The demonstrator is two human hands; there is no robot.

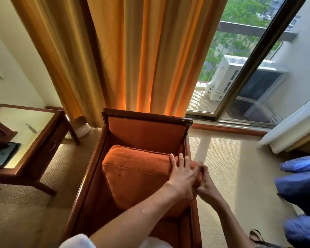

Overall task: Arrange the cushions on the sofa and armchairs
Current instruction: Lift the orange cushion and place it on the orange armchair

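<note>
Both hands are working the right end of the orange cushion [138,179], which is sitting tilted inside the wooden armchair [147,119], its top edge leaning toward the upholstered backrest and its lower edge down on the seat. Your left hand [182,176] is lying flat across the cushion's upper right corner with fingers spread and straight, while your right hand [205,183] is curling around the cushion's right side edge; blur is hiding how firmly it is gripping.

To do this well, you are better off keeping the flat hand pressing the top seam back toward the backrest as the other hand is drawing the side clear of the armrest rail, so the cushion is settling square rather than wedging at an angle.

Room is tight on the right, where the cushion is crowding the chair's wooden arm just beside your knuckles; more slack is showing on the left between cushion and rail. Behind the chair the gold curtain [141,56] is hanging close. A glass-topped side table [25,126] is standing well apart to the left, and blue cushions [301,190] are waiting at the right edge across open carpet.
</note>
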